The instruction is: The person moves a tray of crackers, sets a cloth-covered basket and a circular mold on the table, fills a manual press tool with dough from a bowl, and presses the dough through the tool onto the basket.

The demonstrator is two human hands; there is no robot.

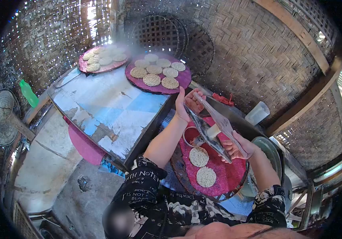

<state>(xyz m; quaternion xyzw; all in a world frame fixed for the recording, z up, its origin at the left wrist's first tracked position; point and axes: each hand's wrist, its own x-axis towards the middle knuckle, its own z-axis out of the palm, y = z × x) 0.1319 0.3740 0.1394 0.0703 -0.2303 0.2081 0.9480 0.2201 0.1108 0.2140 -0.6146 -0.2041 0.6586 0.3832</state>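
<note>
My left hand [185, 105] and my right hand [240, 146] hold the two ends of a pair of flat boards, a dark one [202, 129] and a lighter one [218, 119], tilted with a gap between them. A short pale cylinder [213, 131] shows in that gap. Beneath, a round tray with a pink cloth [187, 169] bears two pale, grainy discs, one [198, 157] above the other [206, 177]. Partly behind the dark board is a red-rimmed bowl [190, 136] on the same tray.
Two pink-lined trays with several discs, one [132, 81] and another [84, 65], sit at the back of a worn table [99, 103]. A translucent cup [257, 113], a red item [223, 99] and a large pot [266, 145] are on the right; a green bottle [29, 93] is far left.
</note>
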